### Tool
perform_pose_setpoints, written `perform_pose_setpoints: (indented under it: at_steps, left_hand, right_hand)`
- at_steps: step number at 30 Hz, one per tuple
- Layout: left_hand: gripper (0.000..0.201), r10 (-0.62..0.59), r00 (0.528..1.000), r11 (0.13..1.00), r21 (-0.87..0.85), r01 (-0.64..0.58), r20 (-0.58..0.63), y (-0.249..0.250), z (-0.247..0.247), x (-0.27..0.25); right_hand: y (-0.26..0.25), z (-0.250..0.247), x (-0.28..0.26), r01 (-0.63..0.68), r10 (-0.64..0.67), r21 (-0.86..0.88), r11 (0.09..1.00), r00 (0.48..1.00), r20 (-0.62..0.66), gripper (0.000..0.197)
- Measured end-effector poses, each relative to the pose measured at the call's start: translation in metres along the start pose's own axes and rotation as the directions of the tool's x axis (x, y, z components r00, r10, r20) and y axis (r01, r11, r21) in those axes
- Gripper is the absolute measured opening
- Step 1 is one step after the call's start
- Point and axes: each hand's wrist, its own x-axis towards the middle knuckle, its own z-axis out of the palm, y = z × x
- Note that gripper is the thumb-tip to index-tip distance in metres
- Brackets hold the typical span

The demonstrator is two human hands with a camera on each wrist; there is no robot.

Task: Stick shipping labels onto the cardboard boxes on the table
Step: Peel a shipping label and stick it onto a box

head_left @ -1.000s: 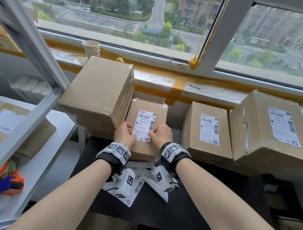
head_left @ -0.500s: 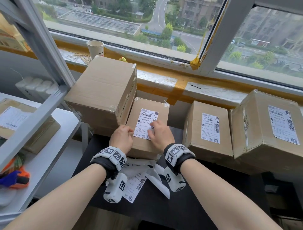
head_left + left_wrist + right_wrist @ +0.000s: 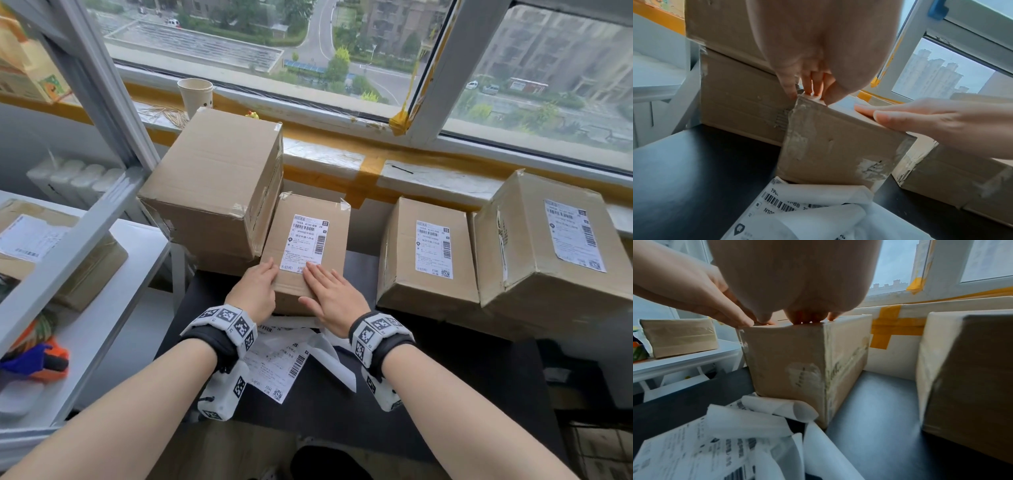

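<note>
A small cardboard box (image 3: 310, 246) stands on the black table (image 3: 445, 377) with a white shipping label (image 3: 305, 241) on its top. My left hand (image 3: 263, 286) lies flat on the box's near left edge, fingers straight, beside the label's lower left corner. My right hand (image 3: 327, 291) presses flat on the box top, its fingertips on the label's lower right corner. In the left wrist view the left fingers (image 3: 813, 87) touch the box's top edge (image 3: 838, 142). The right wrist view shows the right fingertips (image 3: 807, 319) on the box (image 3: 797, 363).
A taller unlabelled box (image 3: 212, 181) stands to the left, touching the small one. Two labelled boxes (image 3: 431, 253) (image 3: 555, 253) stand to the right. Loose label sheets and peeled backing paper (image 3: 287, 359) lie on the table near my wrists. A white shelf (image 3: 102, 308) is at left.
Both hands have slid down the label toward me, from gripping its sides with curled fingers to lying flat at its lower edge.
</note>
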Motion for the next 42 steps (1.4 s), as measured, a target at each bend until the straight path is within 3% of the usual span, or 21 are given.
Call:
perform_pose_setpoints:
  at_steps: [2,5,7,10,12,14,18,25,34,42]
  left_hand:
    - [0.048,0.007,1.0,1.0,-0.002,-0.007,0.018,0.0,-0.001,-0.001]
    - [0.047,0.001,0.998,1.0,0.0,-0.001,0.056,0.002,-0.001,-0.001]
    - [0.045,-0.024,0.997,1.0,-0.019,0.025,0.074,0.008,0.0,0.0]
    - [0.042,-0.056,0.994,0.994,-0.088,0.064,0.092,0.018,0.0,0.005]
    - [0.04,-0.067,0.997,0.984,-0.16,0.071,0.031,0.023,-0.001,0.009]
    - [0.046,-0.115,0.993,0.967,-0.233,0.107,-0.019,0.025,0.0,0.011]
    - [0.066,-0.22,0.975,0.904,-0.374,0.206,0.006,0.02,0.006,0.014]
    - [0.072,-0.221,0.975,0.825,-0.526,0.205,0.033,0.012,0.01,0.018]
    - [0.078,-0.225,0.973,0.727,-0.655,0.206,0.056,0.003,0.018,0.017]
    - [0.079,-0.195,0.98,0.723,-0.668,0.178,0.05,0.001,0.021,0.018]
  right_hand:
    - [0.008,-0.001,-0.008,-0.031,0.031,-0.001,1.0,1.0,0.001,0.083]
    - [0.018,-0.007,-0.015,-0.099,0.102,0.058,0.993,0.994,-0.038,0.065]
    - [0.019,-0.012,-0.017,-0.084,0.088,0.078,0.993,0.995,-0.049,0.063]
    - [0.018,-0.016,-0.009,-0.033,0.03,0.068,0.997,0.999,0.044,0.062]
    - [0.022,-0.02,0.0,-0.065,0.058,0.077,0.995,0.994,0.09,0.062]
    - [0.029,-0.028,0.01,-0.112,0.102,0.082,0.99,0.988,0.119,0.062]
    - [0.041,-0.049,0.033,-0.152,0.141,0.046,0.987,0.972,0.19,0.064]
    - [0.05,-0.068,0.075,-0.241,0.228,0.037,0.97,0.95,0.213,0.067]
    - [0.028,-0.071,0.116,-0.146,0.114,0.105,0.984,0.958,0.264,0.065]
    - [0.018,-0.048,0.06,-0.008,-0.01,0.075,0.997,0.972,0.237,0.063]
